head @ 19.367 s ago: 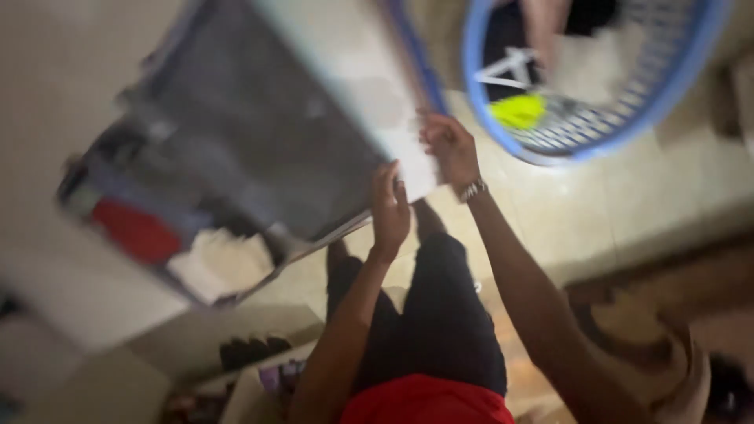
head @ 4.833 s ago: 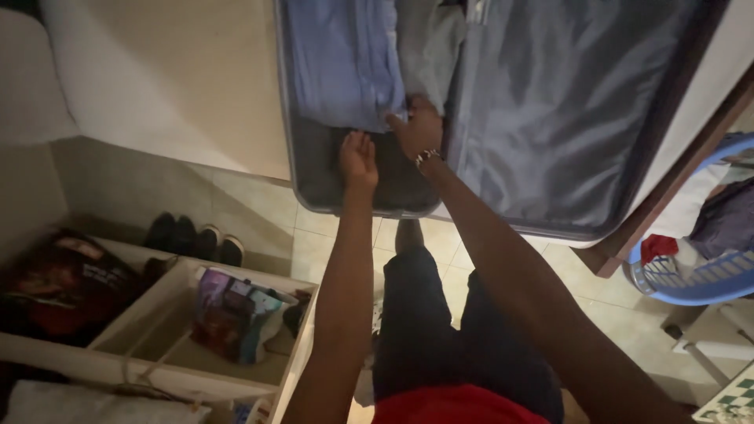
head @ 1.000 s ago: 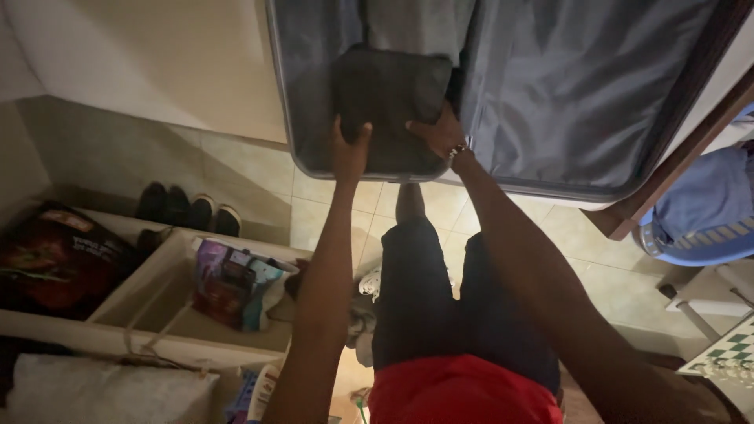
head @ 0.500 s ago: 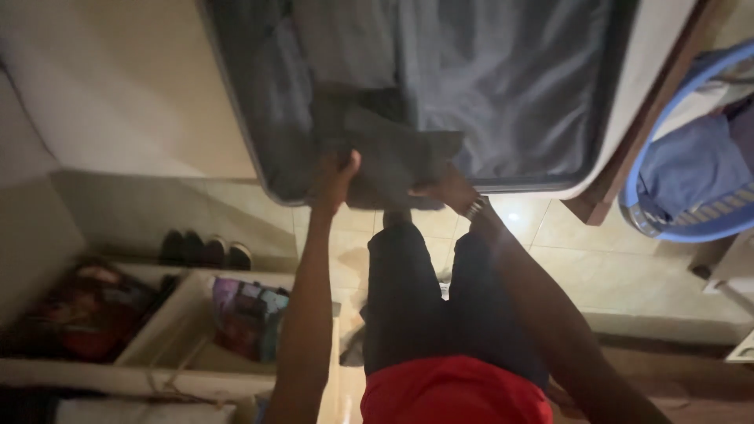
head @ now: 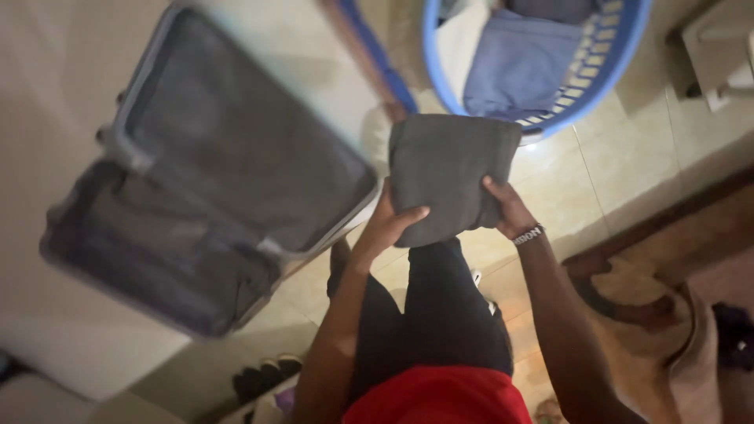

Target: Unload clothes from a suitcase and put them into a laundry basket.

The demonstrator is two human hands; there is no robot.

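- Left hand [head: 390, 228] and right hand [head: 509, 210] clamp the folded grey garment [head: 449, 174].
- Keep the fold flat; the open suitcase [head: 200, 173] looks blurred.

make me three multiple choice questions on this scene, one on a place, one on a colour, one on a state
1. Where is the folded dark grey cloth?
A. in the suitcase
B. held over the floor between both hands
C. in the basket

2. What colour is the laundry basket?
A. blue
B. red
C. green

3. How is the suitcase?
A. zipped shut
B. open
C. standing upright, closed

Answers:
1 B, the left hand and right hand grip its lower edge, away from the suitcase and the basket.
2 A, its slatted rim is blue.
3 B, both lined halves lie spread apart.
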